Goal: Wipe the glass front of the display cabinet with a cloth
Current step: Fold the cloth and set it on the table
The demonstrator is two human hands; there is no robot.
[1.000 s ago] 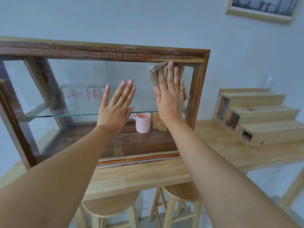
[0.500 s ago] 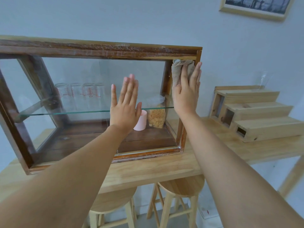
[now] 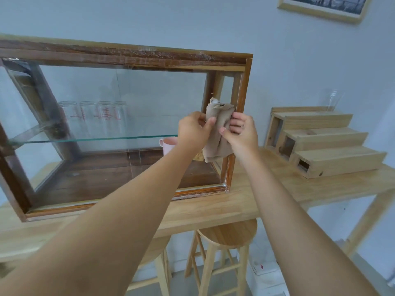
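both hands are raised in front of the right end of the display cabinet, holding a crumpled beige cloth between them. the left hand has its fingers curled shut on the cloth's left edge, and the right hand has its fingers bent in around the cloth's right side, thumb pressed on the front. the cloth hangs bunched, its top poking up above the hands and its lower part drooping below them; whether it touches the glass front cannot be told. the cabinet has a dark wooden frame and stands on a light wooden table. inside, a glass shelf carries a row of clear glasses with red markings, and a pink cup sits on the cabinet floor just left of the left wrist. to the right on the table is a stepped wooden stand. a wooden stool is tucked under the table, and a framed picture hangs on the wall at upper right.
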